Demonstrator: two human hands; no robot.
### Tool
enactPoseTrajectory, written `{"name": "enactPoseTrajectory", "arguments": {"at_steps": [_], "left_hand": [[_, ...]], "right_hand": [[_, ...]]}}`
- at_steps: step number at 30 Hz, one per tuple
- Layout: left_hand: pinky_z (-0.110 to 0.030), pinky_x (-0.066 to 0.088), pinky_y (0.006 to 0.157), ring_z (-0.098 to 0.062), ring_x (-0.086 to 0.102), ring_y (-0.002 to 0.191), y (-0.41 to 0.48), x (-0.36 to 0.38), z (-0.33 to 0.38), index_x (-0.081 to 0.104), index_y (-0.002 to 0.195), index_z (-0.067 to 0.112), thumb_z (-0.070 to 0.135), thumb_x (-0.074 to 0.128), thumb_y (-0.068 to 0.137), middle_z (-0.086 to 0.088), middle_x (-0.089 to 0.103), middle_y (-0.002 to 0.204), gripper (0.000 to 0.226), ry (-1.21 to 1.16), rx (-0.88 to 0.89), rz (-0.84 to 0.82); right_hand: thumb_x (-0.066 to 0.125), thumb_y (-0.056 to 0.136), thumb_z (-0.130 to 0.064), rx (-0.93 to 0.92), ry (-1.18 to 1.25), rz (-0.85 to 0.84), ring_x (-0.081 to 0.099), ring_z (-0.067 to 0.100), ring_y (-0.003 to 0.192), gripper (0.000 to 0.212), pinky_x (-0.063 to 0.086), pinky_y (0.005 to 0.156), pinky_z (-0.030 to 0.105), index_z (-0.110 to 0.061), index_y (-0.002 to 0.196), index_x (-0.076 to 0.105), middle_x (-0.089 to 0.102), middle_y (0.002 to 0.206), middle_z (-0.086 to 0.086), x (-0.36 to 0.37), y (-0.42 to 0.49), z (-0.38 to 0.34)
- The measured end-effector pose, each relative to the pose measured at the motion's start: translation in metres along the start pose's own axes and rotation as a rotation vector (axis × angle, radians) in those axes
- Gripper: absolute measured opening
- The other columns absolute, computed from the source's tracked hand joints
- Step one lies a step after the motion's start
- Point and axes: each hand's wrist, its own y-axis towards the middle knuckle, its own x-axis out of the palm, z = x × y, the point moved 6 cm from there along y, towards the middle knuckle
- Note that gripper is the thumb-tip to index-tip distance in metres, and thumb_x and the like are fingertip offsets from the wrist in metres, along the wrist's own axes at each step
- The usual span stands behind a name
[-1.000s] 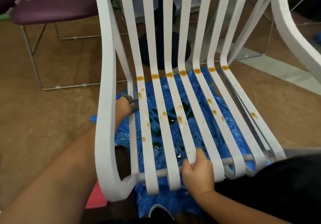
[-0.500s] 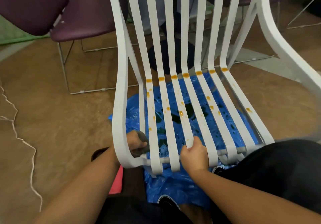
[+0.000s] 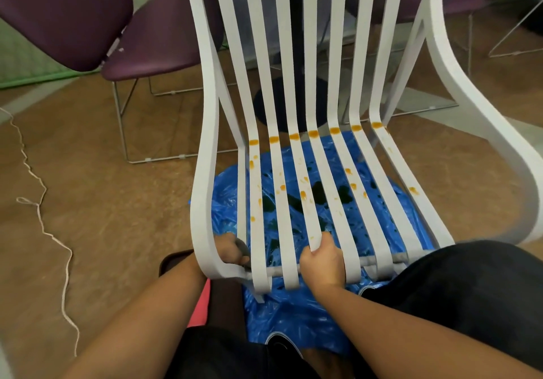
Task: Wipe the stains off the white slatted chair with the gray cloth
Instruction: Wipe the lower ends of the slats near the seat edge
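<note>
Brown floor (image 3: 117,231); cloth (image 3: 242,250) in left grip (image 3: 227,247)

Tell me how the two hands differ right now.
The left hand holds the gray cloth; the right hand grips a slat instead. The left hand sits partly hidden behind the outer frame; the right hand is in full view mid-seat. Both are at the white slatted chair's front edge.

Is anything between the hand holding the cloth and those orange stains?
Partly. The left hand holds the gray cloth low in the gap beside the chair's outer frame rail, which hides its wrist. A narrow slat runs between it and the nearest orange stains. Nothing else visible blocks.
</note>
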Motion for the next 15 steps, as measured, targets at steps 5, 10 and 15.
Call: {"name": "enactPoseTrajectory", "arguments": {"at_steps": [5, 10, 15], "left_hand": [[-0.033, 0.062, 0.075, -0.010, 0.070, 0.073, 0.006, -0.008, 0.007, 0.073, 0.078, 0.023, 0.017, 0.068, 0.085, 0.006, 0.073, 0.073, 0.011, -0.109, 0.059, 0.265], [-0.032, 0.062, 0.071, -0.016, 0.072, 0.075, 0.039, -0.032, 0.016, 0.073, 0.085, 0.014, 0.015, 0.071, 0.089, -0.002, 0.073, 0.081, 0.005, -0.217, 0.014, 0.375], [-0.032, 0.058, 0.055, -0.025, 0.069, 0.066, 0.068, -0.069, 0.032, 0.068, 0.087, 0.005, 0.014, 0.063, 0.091, -0.017, 0.073, 0.086, 0.011, -0.104, 0.005, 0.463]], "right_hand": [[0.056, 0.093, -0.019, -0.002, -0.006, 0.004, 0.057, 0.015, 0.061, 0.008, 0.037, 0.044, 0.026, -0.015, 0.089, 0.050, 0.058, 0.073, 0.000, 0.001, 0.002, 0.001], [0.055, 0.093, -0.019, -0.021, -0.002, 0.010, 0.058, 0.015, 0.061, 0.005, 0.037, 0.043, 0.025, -0.018, 0.091, 0.051, 0.059, 0.072, -0.001, 0.004, 0.004, 0.003], [0.058, 0.093, -0.024, -0.012, -0.004, 0.018, 0.059, 0.014, 0.063, 0.010, 0.040, 0.046, 0.024, -0.021, 0.089, 0.050, 0.061, 0.074, -0.002, 0.008, 0.007, 0.008]]}}
